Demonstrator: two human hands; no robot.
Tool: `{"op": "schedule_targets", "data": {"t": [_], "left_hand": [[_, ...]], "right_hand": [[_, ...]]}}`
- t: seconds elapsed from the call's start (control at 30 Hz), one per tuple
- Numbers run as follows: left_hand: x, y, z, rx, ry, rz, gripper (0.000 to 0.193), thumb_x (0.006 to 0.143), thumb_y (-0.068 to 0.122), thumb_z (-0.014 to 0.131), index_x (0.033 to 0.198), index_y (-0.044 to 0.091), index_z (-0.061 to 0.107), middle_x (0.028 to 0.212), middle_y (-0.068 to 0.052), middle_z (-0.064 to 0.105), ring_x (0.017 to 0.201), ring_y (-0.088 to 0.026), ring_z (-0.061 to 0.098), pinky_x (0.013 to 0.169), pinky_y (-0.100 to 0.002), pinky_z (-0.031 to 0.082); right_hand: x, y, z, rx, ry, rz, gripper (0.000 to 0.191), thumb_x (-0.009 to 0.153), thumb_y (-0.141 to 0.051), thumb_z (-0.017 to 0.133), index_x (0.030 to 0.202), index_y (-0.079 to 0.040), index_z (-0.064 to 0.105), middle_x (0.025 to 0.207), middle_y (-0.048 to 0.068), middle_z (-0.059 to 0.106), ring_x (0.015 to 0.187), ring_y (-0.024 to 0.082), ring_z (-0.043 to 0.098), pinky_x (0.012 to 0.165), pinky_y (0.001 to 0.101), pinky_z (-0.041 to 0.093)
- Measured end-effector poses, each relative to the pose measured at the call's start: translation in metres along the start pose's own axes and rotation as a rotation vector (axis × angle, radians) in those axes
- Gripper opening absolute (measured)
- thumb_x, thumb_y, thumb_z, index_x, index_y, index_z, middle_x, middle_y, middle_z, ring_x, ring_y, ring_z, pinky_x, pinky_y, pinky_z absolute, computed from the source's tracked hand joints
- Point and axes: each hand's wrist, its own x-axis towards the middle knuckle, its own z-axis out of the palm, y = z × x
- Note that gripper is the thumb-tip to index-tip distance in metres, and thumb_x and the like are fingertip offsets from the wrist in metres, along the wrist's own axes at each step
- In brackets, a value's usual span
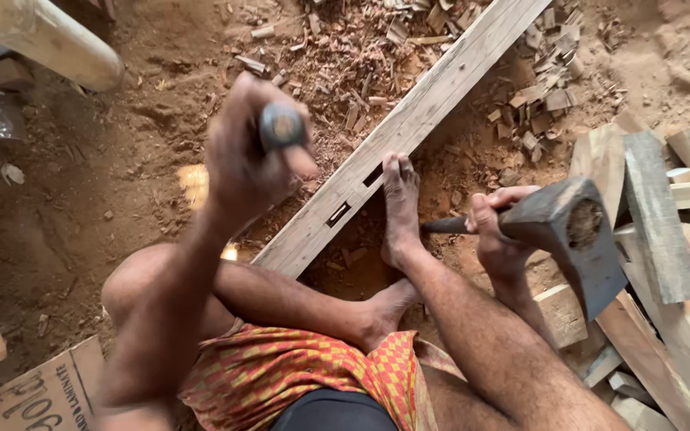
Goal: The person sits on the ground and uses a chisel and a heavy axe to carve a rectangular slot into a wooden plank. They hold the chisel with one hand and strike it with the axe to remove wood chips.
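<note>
My left hand (245, 160) is closed around a chisel (282, 125), whose round butt end points up at the camera. It hangs above a long wooden beam (425, 104) that runs diagonally and has two small rectangular slots (339, 213) cut in it. My right hand (498, 231) grips the dark handle of a heavy axe-like hammer (573, 235), raised to the right of the beam. My bare foot (400, 209) rests against the beam beside the slots.
Wood chips (345, 72) and sawdust cover the earth floor around the beam. Cut timber blocks (664, 223) are piled at the right. A pale round log (49, 40) lies top left, and a cardboard piece (37, 395) bottom left.
</note>
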Motion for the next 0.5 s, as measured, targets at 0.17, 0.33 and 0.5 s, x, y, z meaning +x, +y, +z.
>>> {"op": "schedule_targets", "data": {"t": [0.17,0.33,0.5], "left_hand": [[-0.009,-0.066,-0.030,0.483,-0.319,-0.845,0.048,0.102,0.058,0.052,0.099,0.012,0.064,0.085,-0.006,0.064,0.075,-0.022,0.062,0.057,-0.038,0.054],[-0.064,-0.158,-0.033,0.702,-0.488,-0.872,0.046,0.097,0.059,0.061,0.112,0.016,0.067,0.095,-0.014,0.067,0.089,-0.035,0.067,0.075,-0.055,0.052],[-0.097,-0.156,-0.017,1.225,-0.427,-0.483,0.041,0.087,0.034,0.072,0.111,0.003,0.060,0.105,-0.019,0.067,0.097,-0.037,0.068,0.080,-0.058,0.053]], "right_hand": [[0.003,-0.003,0.006,-0.027,0.018,0.088,0.026,0.106,0.009,0.063,0.114,-0.006,0.044,0.093,0.006,0.053,0.067,0.012,0.058,0.065,0.0281,0.052],[0.002,-0.002,0.006,-0.025,0.054,0.108,0.028,0.106,0.010,0.062,0.115,-0.008,0.042,0.094,0.006,0.052,0.070,0.013,0.056,0.065,0.0289,0.052],[-0.007,0.006,-0.002,0.092,0.081,0.134,0.031,0.106,0.013,0.061,0.117,-0.008,0.042,0.101,0.008,0.051,0.070,0.013,0.056,0.065,0.0289,0.052]]}}
